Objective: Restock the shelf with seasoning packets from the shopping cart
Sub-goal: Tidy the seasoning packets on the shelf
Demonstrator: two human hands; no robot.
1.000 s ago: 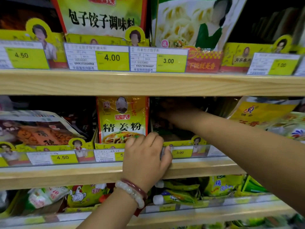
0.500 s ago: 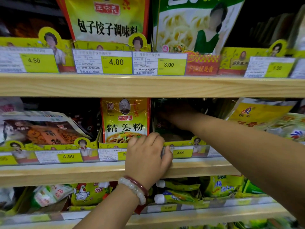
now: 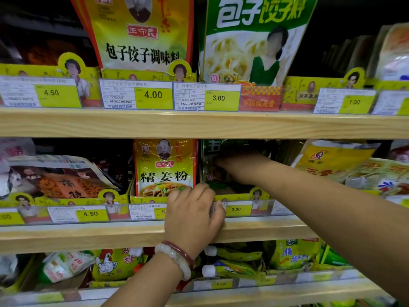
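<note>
My right hand [image 3: 234, 167] reaches deep into the shaded slot of the middle shelf [image 3: 88, 238], among dark green seasoning packets [image 3: 213, 149]. Shadow hides its fingers, so its grip is unclear. My left hand [image 3: 192, 216], with bead bracelets on the wrist, curls its fingers over the clear price rail [image 3: 261, 209] at the front of that slot, thumb on the wooden edge. A yellow ginger powder packet [image 3: 164, 169] stands upright just left of the slot.
The upper shelf [image 3: 199, 124] carries large yellow [image 3: 141, 41] and green [image 3: 254, 41] dumpling seasoning bags behind price tags. Brown packets [image 3: 62, 180] lie at the left, yellow five-spice packets [image 3: 332, 160] at the right. The bottom shelf holds chicken-essence bags [image 3: 110, 264].
The view has tilted slightly, so the shelves sit a little lower in frame. Both hands stay where they were.
</note>
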